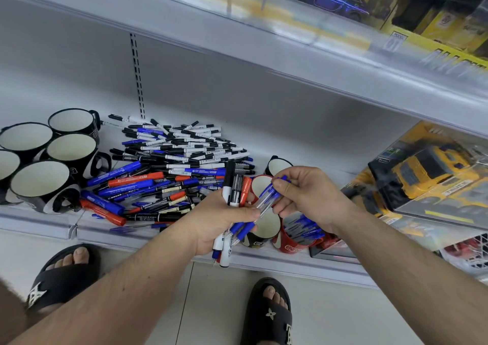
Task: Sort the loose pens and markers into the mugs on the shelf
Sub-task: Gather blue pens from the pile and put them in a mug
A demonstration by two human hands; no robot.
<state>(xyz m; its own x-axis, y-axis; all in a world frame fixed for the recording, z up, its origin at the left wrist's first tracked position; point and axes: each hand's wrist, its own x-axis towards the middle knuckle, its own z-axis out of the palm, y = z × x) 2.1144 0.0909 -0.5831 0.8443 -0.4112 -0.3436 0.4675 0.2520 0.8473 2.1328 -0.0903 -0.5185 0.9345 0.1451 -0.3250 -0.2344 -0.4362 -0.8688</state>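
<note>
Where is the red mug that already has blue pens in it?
Head view, lower right of centre: the red mug stands at the shelf's front edge, under the right hand, beside a black mug.

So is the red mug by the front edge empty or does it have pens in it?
Not empty. The red mug holds a bunch of blue-capped pens, their ends poking above its rim, just below the right hand.

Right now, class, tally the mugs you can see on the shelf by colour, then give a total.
Black mugs: 7
Red mugs: 2
Total: 9
</note>
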